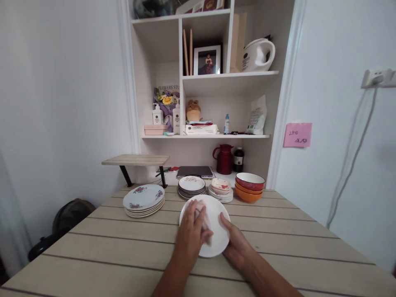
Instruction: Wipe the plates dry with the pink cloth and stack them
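Note:
A plain white plate (pixel 218 243) is tilted up above the front middle of the table. My right hand (pixel 236 241) grips its right rim, thumb on the face and the other fingers behind it. Against the plate's face, my left hand (pixel 190 231) presses a thin, pale pinkish cloth (pixel 204 218), slightly blurred. Part of the cloth is hidden under the fingers; whether it is fabric or paper I cannot tell.
Behind the plate stand a stack of dark-rimmed plates (pixel 192 184), small dishes (pixel 221 185) on saucers, and red and orange bowls (pixel 250 187). Flowered oval plates (pixel 144 198) are stacked at left, near a small raised shelf (pixel 136 160). A red jug (pixel 225 159) stands farther back.

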{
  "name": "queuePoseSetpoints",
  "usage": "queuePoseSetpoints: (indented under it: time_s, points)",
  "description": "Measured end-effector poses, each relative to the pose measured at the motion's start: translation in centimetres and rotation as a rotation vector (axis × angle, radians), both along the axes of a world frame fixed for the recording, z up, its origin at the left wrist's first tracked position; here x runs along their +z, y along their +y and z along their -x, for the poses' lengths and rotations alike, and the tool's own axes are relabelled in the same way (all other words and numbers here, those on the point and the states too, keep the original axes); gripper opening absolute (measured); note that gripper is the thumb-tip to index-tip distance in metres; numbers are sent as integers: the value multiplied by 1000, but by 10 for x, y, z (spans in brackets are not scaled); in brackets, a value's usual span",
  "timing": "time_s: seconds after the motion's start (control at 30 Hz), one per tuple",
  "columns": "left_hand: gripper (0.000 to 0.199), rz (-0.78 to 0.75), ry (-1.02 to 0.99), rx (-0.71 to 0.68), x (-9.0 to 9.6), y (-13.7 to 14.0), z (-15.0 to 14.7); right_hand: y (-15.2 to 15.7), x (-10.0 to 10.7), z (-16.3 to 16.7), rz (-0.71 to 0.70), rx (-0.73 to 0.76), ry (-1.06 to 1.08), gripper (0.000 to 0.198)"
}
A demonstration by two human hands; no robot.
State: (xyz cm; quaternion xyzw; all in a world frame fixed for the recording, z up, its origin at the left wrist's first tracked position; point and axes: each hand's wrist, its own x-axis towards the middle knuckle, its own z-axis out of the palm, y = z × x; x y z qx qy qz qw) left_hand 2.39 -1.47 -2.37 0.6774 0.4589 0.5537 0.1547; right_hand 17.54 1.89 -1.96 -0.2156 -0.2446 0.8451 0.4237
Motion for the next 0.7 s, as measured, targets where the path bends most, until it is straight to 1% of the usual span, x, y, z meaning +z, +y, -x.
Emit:
queuePoseSetpoints:
  time_s: [0.07,0.13,0.2,0.27,0.33,0.37,0.4,0.47,0.53,0.6,0.63,0.7]
  points:
    - [64,50,-33,-28,-5,1,-1,-2,1,0,-6,12,-34,65]
    - [66,69,-96,-40,-10,3,-2,-4,2,-1,-15,20,-77,66]
    - [63,70,-118,-94,-13,5,-3,-5,3,-2,-22,20,-106,67]
    - [59,51,-92,-172,-16,8,-4,-8,4,-1,-28,33,-111,66]
    - [58,-7,12,-185,-17,11,-3,-10,5,0,-40,53,-113,66]
    - [60,-51,111,-151,-17,13,-1,-11,4,2,-47,58,-116,66]
    - [62,-101,242,-83,-17,15,1,-13,3,4,-55,61,-118,66]
    - [67,-196,531,142,-15,16,7,-15,1,9,-63,65,-108,64]
    - [72,-262,725,389,-11,16,13,-17,-1,14,-65,75,-79,62]
    - [73,-292,792,563,-9,15,17,-18,-2,17,-58,77,-40,61]
    - [73,-301,801,614,-8,15,17,-18,-1,17,-54,65,-22,62]
    - [71,-315,811,671,-8,15,16,-18,1,16,-39,20,-1,62]
